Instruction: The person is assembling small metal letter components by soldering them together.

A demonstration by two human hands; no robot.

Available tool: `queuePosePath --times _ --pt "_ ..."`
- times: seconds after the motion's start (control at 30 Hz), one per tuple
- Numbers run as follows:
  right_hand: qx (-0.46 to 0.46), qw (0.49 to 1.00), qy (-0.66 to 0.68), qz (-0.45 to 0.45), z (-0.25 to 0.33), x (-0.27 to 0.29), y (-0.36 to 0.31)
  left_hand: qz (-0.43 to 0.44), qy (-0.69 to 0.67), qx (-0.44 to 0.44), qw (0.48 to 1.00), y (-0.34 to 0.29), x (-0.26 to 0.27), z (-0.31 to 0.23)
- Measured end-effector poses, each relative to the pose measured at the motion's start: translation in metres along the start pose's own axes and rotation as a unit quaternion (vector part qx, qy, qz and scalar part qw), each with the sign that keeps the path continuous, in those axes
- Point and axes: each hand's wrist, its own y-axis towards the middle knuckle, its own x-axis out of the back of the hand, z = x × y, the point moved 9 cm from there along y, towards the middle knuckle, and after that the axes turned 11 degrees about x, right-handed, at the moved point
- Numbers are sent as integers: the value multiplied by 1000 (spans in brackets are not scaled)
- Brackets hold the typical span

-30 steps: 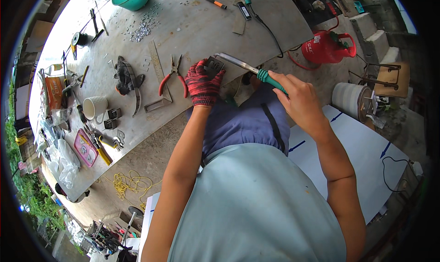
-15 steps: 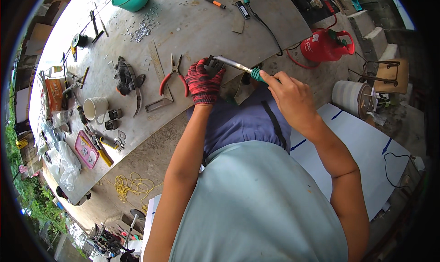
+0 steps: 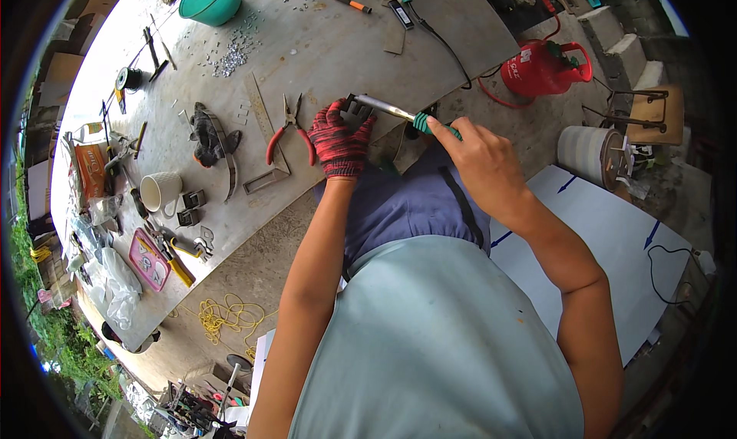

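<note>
My left hand point(image 3: 340, 146), in a red and black knit glove, is closed around a small dark metal piece point(image 3: 354, 109) at the table's near edge. Much of that piece is hidden by the glove. Bare and closed, my right hand point(image 3: 485, 161) grips the green handle of a file point(image 3: 391, 108). The file's grey blade slants up to the left, its far end at the dark piece. Just left of the glove lie red-handled pliers point(image 3: 289, 127), jaws pointing away from me. Beside them is a metal try square point(image 3: 266, 180).
Further left on the metal table point(image 3: 223, 117) are a dark glove point(image 3: 206, 136), a white mug point(image 3: 160, 191), dark metal pieces point(image 3: 190, 207) and a pink tray point(image 3: 148, 259). A green bowl point(image 3: 209, 1) stands at the back. A red gas cylinder point(image 3: 536, 69) stands on the floor at right.
The file and my right hand have shifted very slightly left. My left hand keeps its hold on the dark metal piece. The whole view has turned a little.
</note>
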Motion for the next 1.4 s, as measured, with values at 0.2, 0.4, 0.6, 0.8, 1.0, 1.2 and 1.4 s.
queuePosePath --times 0.2,0.4,0.6,0.8,1.0,1.2,1.4 --pt "-16 999 39 -13 -5 -4 -1 3 -33 -5 999 -1 0 0" --pt "-32 997 70 -3 -10 -9 -2 4 -70 -23 997 -1 -3 2" --pt "-46 995 86 31 -11 -12 2 0 -47 -25 999 2 -2 2" --pt "-16 995 50 83 -8 -4 22 3 1 -18 1000 3 -5 3" --pt "10 997 55 43 1 7 22 2 13 -6 1000 5 -2 0" --pt "-1 997 74 36 2 6 21 9 12 9 1000 8 -2 -1" --pt "8 995 98 31 0 2 19 15 15 25 999 10 -6 5"
